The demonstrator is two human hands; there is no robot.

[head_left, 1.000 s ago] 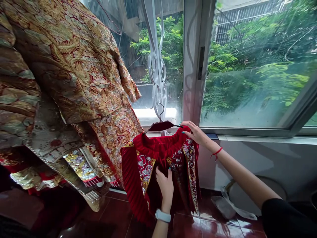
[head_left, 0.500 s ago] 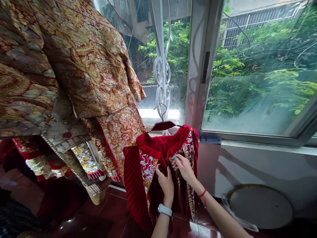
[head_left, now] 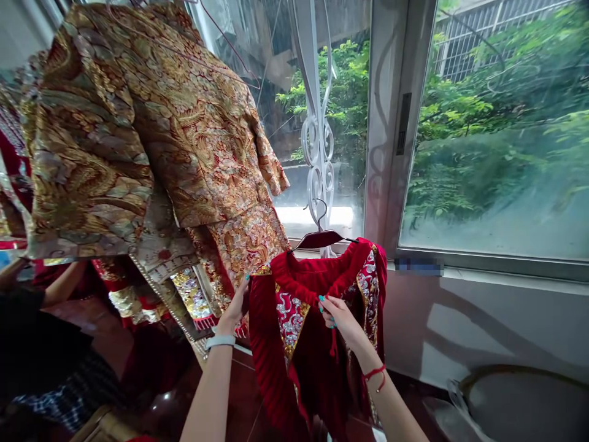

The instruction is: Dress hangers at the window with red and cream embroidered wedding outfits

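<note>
A red pleated garment (head_left: 313, 362) with silver and gold embroidered panels hangs from a dark red hanger (head_left: 319, 238) hooked on the white window grille (head_left: 317, 135). My left hand (head_left: 235, 307), with a white watch on the wrist, grips the garment's left edge near its shoulder. My right hand (head_left: 338, 316), a red string round the wrist, pinches the front opening at the middle, just below the neckline. Both hands have their fingers closed on the cloth.
A large gold and red brocade jacket (head_left: 138, 135) and more embroidered clothes hang at the left. Another person's arm (head_left: 62, 285) and dark clothing show at the lower left. A round metal basin (head_left: 524, 399) lies on the red floor at the lower right, below the window sill (head_left: 488, 267).
My left hand has moved from the middle of the red garment out to its left edge. My right hand came down from the hanger to the front opening. The view has shifted left.
</note>
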